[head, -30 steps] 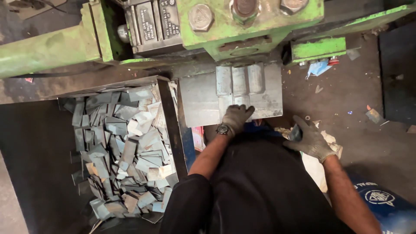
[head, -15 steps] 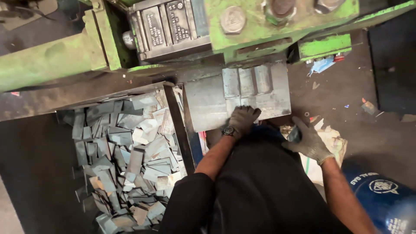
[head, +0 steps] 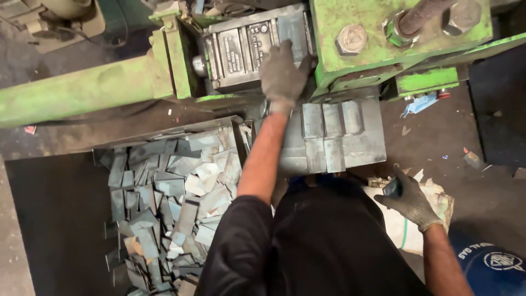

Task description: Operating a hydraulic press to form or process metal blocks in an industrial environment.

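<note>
We are reaching our left hand [head: 282, 74], fingers spread flat, up to the dark press block [head: 257, 46], feeding the green machine [head: 383, 27]; our right hand [head: 408, 200] is grasping a small dark piece [head: 392, 188] beside the sack [head: 433, 211], which probably needs careful placing on the metal plate [head: 334, 137]

Ahead: our left hand [head: 282, 74] lies flat against the dark die block [head: 255, 46] of the green press [head: 378, 27]; we see no gap past it there.
Above the plate: the grey steel plate [head: 364, 145] carries three raised blocks [head: 331, 120], with the press frame close over its far edge, so the room above is low.
Left side: the bin of metal offcuts [head: 164, 192] is piled to its rim; its wall stands just beside our left forearm.
Right side: our right hand [head: 408, 200] holds a dark object over a white sack [head: 397, 227]; we see bare floor [head: 438, 142] between sack and press.
</note>
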